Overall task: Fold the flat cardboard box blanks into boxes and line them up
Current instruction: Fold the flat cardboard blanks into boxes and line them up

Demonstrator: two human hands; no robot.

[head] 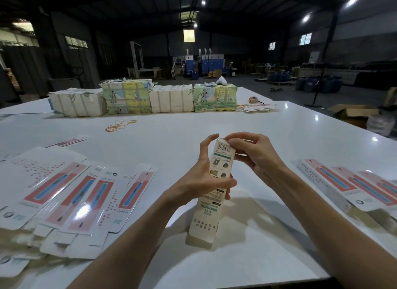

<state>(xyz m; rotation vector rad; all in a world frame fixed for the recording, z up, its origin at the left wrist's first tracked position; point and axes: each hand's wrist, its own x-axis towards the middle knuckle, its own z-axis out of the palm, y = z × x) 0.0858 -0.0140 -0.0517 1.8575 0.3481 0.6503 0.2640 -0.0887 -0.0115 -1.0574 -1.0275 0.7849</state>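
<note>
While clamping the near-upright toothbrush box (205, 215) mid-length in the left hand (205, 179) above the tabletop (236, 121). Pinching its far top flap (223, 146) in the grip of the right hand (254, 153).

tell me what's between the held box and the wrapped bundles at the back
Head view: beyond the box, bare table, plus loose rubber bands toward the left.

the left hand (204, 179) covers the middle of the box (206, 215); the right hand (255, 157) hides its top flap under its fingers (235, 141). the flat blanks (71, 194) run off the left edge, the lined-up boxes (343, 183) off the right. the box's small print is unreadable.
</note>
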